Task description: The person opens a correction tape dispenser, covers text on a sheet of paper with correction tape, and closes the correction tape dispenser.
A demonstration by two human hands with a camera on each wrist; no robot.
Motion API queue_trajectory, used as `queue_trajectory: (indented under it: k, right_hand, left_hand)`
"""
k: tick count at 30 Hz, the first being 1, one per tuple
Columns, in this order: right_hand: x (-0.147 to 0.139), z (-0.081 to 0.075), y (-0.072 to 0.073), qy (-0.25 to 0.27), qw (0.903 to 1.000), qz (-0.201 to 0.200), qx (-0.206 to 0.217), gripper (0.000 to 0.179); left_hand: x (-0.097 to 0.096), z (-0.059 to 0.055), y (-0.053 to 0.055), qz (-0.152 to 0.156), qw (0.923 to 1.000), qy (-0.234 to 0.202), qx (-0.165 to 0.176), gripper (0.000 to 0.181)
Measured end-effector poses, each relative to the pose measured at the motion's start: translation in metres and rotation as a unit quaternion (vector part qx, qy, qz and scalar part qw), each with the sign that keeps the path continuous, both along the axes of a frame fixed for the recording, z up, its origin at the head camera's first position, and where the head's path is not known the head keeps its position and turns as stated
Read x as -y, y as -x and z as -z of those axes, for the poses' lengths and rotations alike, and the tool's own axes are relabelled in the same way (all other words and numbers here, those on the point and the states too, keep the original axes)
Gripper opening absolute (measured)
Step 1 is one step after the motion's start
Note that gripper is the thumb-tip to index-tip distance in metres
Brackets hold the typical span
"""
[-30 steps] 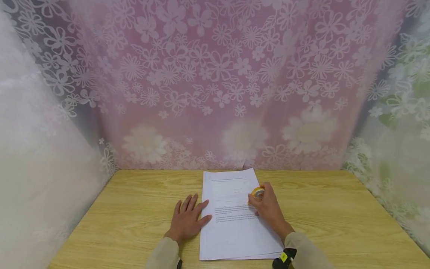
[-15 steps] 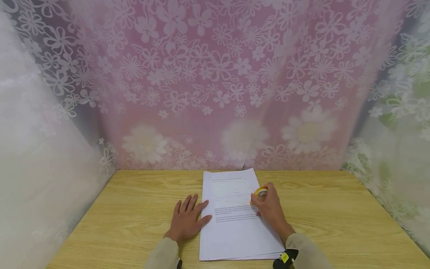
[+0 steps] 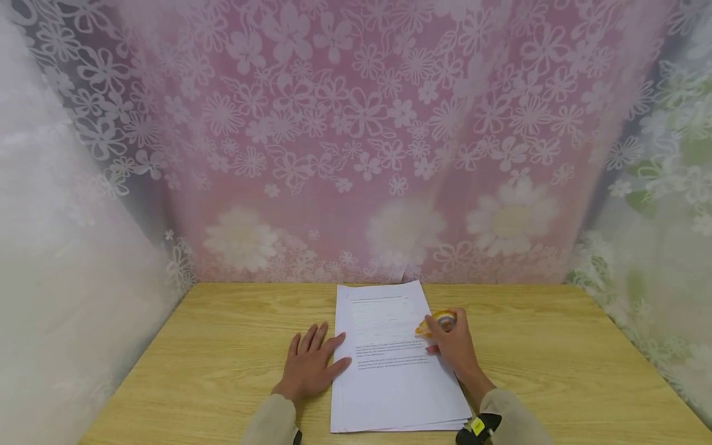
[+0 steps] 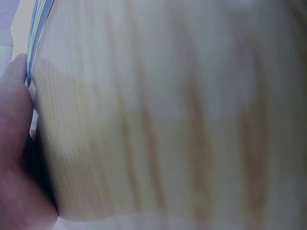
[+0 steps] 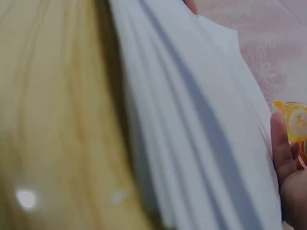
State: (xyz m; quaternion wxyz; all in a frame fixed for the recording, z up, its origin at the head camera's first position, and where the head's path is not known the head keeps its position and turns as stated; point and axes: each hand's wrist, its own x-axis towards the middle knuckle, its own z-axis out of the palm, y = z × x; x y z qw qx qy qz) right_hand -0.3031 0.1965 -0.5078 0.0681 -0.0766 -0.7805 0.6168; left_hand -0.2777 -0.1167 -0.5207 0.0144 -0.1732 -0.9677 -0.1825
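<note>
A stack of printed paper sheets (image 3: 389, 395) lies on the wooden table, its upper half covered with lines of text. My left hand (image 3: 311, 366) rests flat with spread fingers, thumb and index finger over the stack's left edge. By the right edge, my right hand (image 3: 460, 351) grips an orange see-through correction tape (image 3: 445, 320) between thumb and fingers. The tape's pointed tip is close over the page, just above the text paragraphs. In the right wrist view the correction tape (image 5: 296, 122) shows its round reel, and the fingers hide its lower part.
The wooden table (image 3: 556, 352) extends to both sides of the paper. A pink floral curtain (image 3: 334, 154) hangs along its back edge, with pale floral sheets (image 3: 667, 247) at the sides. A black device with a yellow label (image 3: 477, 426) sits on the right wrist.
My right hand has shifted to the right with the correction tape, which now leans lower and shows more of its body. The left hand and paper stay in place.
</note>
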Motion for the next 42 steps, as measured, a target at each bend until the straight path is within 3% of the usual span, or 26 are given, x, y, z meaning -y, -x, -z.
queue_trajectory:
  k: [6,13,17,25,35,42]
  right_hand:
    - [0.008,-0.011,-0.006,0.019,0.9998,0.006,0.001,0.073]
    - [0.046,-0.032,-0.013,0.024,0.9979,-0.060,-0.008,0.062]
    - [0.068,-0.036,-0.014,0.026,0.9960,-0.084,-0.016,0.059]
    - [0.094,-0.030,-0.012,-0.012,0.9941,-0.107,-0.013,0.055]
    - [0.110,-0.022,-0.009,-0.066,0.9929,-0.100,0.001,0.057]
    - [0.115,-0.010,-0.007,-0.080,0.9925,-0.090,-0.020,0.056]
  left_hand:
    - [-0.001,0.001,0.001,0.005,1.0000,0.005,0.002,0.066]
    - [-0.001,-0.002,-0.002,0.000,0.9999,0.016,-0.006,0.068]
    - [0.000,-0.004,-0.003,0.005,0.9999,0.006,-0.013,0.066]
    - [-0.001,0.000,0.000,-0.002,0.9999,0.015,-0.002,0.067]
    - [-0.003,-0.001,-0.001,0.005,1.0000,-0.004,0.007,0.060]
    - [0.001,0.001,0.001,0.004,0.9999,-0.001,0.014,0.061]
